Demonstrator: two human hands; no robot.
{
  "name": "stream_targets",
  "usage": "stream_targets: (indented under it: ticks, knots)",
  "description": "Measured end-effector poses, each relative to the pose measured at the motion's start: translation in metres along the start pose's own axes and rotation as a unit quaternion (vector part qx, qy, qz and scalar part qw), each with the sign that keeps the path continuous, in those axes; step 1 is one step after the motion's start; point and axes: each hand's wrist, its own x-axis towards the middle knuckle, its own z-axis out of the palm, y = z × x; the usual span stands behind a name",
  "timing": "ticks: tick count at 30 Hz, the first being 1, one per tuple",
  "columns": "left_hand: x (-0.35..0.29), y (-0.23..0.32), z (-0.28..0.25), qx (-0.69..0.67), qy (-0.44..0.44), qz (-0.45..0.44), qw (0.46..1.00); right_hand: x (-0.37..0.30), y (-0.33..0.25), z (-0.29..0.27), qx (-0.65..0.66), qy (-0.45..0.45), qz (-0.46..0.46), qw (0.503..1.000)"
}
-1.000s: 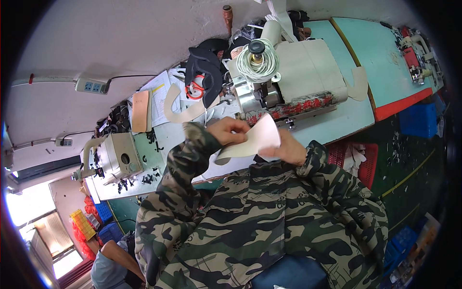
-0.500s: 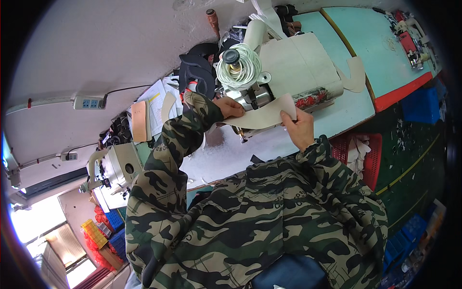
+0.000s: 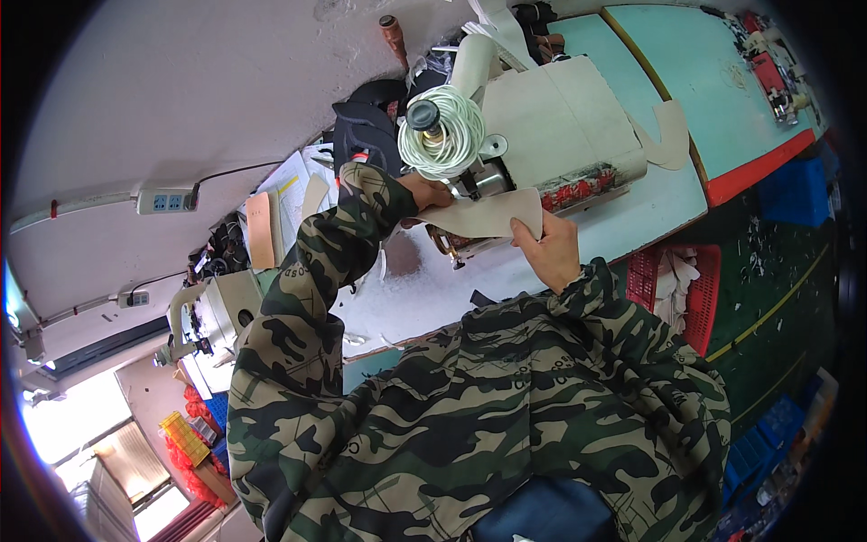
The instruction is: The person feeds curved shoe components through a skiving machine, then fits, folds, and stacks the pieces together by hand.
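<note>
Where the camouflage sleeves [image 3: 316,271] end, the right hand [image 3: 551,251] pinches one end of a pale cream piece [image 3: 492,215], thin, smooth and gently curved, between thumb and fingers. The left hand [image 3: 426,191] is at its other end; whether it pinches, I cannot tell. The piece lies across the front of a cream machine [image 3: 560,117], near a coil of white cord [image 3: 454,144].

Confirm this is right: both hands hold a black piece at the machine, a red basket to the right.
Wrong colour: the head view shows the piece is pale beige, not black. The left hand and right hand hold it at the machine, a red basket to the right.
</note>
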Motion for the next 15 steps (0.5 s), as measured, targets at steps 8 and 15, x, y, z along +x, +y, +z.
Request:
stream_targets:
  ticks: [8,15]
  knots:
    - [0.004,-0.005,-0.002,0.059,0.038,0.047,0.996,-0.001,-0.002,0.001,0.002,-0.002,0.000,1.000]
    - [0.005,-0.008,0.003,0.070,0.082,0.058,0.992,-0.003,-0.003,-0.002,0.000,0.005,0.001,1.000]
